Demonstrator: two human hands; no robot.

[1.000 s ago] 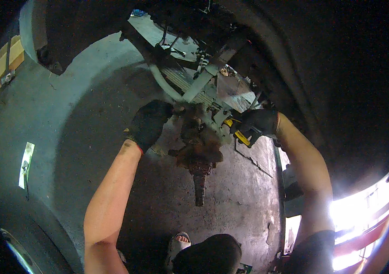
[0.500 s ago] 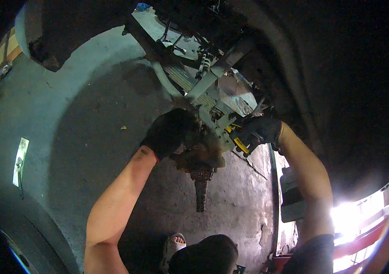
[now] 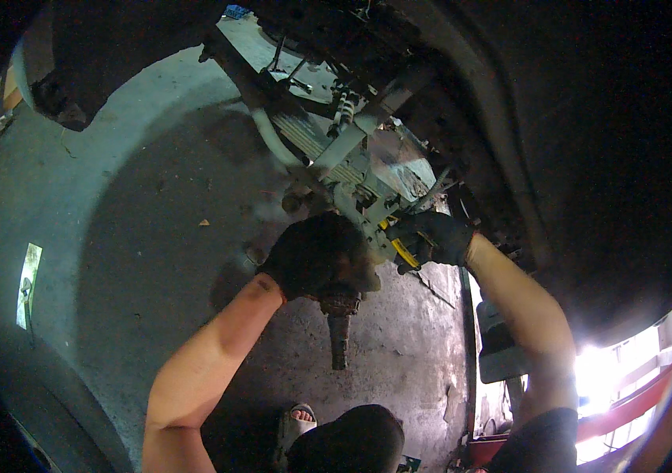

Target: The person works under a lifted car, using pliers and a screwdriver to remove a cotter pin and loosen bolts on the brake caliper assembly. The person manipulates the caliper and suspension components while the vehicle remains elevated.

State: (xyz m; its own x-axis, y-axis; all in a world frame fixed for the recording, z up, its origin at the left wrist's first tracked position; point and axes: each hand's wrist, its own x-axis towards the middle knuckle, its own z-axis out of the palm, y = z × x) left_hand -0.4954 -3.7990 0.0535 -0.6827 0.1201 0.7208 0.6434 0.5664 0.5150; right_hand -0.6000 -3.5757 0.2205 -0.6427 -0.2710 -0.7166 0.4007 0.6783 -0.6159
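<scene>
A dark, rusty stub axle [image 3: 339,339] points down at the middle, below a pale metal suspension arm [image 3: 348,146] and bracket [image 3: 375,229]. My left hand [image 3: 316,252], in a black glove, lies over the stub axle's wide upper part. Its fingers are lost in the dark, so their grip cannot be seen. On the right of the bracket, my gloved right hand [image 3: 448,236] is closed on pliers with yellow handles [image 3: 405,254]. The jaws of the pliers are hidden near the bracket.
A dark wheel-arch edge [image 3: 502,134] curves over and right of the work. Near my knee [image 3: 348,441] is a sandalled foot [image 3: 300,422]. A wrench [image 3: 26,296] lies on a pale strip at far left. A red bar [image 3: 628,414] stands at lower right.
My left hand has moved down and right, over the upper part of the stub axle. My right hand still holds the pliers beside the bracket; the view has shifted slightly.
</scene>
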